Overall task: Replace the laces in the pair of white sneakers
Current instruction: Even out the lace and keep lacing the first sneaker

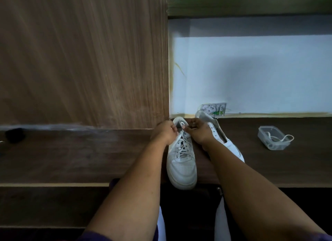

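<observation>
**Currently: both hands at the collar of the laced sneaker**

No brand mark, label or writing can be read anywhere; the small panel [213,110] on the wall at 12 o'clock from the shoes is too blurred to make out.

Laced sneaker [181,161]: white, low-cut, toe pointing toward the person and hanging a little over the front edge of the dark wood desk [71,154]. White lace [182,143] crosses up through the eyelets.

Left hand [164,133]: fingers curled, pinching the lace at the top of the shoe. Right hand [197,133]: also curled, pinching the lace just beside the left; fingertips nearly meet.

Second sneaker [231,145]: white, at 2 o'clock from the first, partly under the right forearm; its eyelets show bare.

Clear plastic tub [272,138], at 3 o'clock, well apart from the shoes, holds a loose white lace [285,138] looping over its rim.

Dark object [14,135] at 9 o'clock, far left on the desk, unidentifiable.
</observation>
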Action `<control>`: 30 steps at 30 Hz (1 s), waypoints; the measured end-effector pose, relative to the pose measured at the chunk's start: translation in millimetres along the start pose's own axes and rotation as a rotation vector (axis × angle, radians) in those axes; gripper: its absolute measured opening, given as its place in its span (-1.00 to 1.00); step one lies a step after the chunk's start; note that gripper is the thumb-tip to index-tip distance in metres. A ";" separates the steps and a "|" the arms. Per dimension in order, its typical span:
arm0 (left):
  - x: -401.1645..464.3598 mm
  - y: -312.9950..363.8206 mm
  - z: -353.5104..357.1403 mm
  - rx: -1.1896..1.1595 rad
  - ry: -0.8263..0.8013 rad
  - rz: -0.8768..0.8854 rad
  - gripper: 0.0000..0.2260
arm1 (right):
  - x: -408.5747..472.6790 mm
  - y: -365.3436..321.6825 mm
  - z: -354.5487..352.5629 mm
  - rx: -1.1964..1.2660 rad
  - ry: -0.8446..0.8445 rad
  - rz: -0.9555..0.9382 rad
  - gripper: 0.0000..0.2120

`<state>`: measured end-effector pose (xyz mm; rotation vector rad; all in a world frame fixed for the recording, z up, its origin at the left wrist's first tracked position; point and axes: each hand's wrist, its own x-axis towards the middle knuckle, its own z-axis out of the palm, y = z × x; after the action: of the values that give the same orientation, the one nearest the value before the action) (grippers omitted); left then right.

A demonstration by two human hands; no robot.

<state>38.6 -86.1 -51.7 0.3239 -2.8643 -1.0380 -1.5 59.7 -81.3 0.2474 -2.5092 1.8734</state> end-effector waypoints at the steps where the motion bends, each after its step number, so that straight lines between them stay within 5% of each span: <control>1: 1.0 2.0 4.4 -0.009 0.020 0.015 -0.91 | -0.6 -1.7 -0.2 -0.038 -0.007 -0.031 -0.80; 9: 6.7 0.5 23.1 0.023 -0.028 0.050 -0.81 | 12.1 -3.8 -1.9 -0.012 0.140 -0.025 -0.84; 14: 8.2 -4.8 23.7 -0.029 -0.003 0.078 -0.84 | 11.4 -1.4 0.2 -0.068 -0.023 -0.022 -0.66; 20: 9.9 -8.5 25.9 -0.058 -0.007 0.067 -0.79 | 12.0 -8.1 1.0 -0.021 0.203 -0.028 -0.73; 26: 15.3 -2.9 25.0 -0.427 -0.078 -0.098 -0.82 | -3.6 -20.3 -10.0 -0.302 -0.002 0.003 -0.72; 30: 20.8 4.1 22.4 -0.395 -0.112 -0.140 -0.86 | -9.2 -21.4 -17.8 -0.517 -0.115 -0.043 -0.79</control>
<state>14.4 -73.6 -66.2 0.4498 -2.6696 -1.6591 8.6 71.9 -56.7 0.4010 -2.9181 1.1623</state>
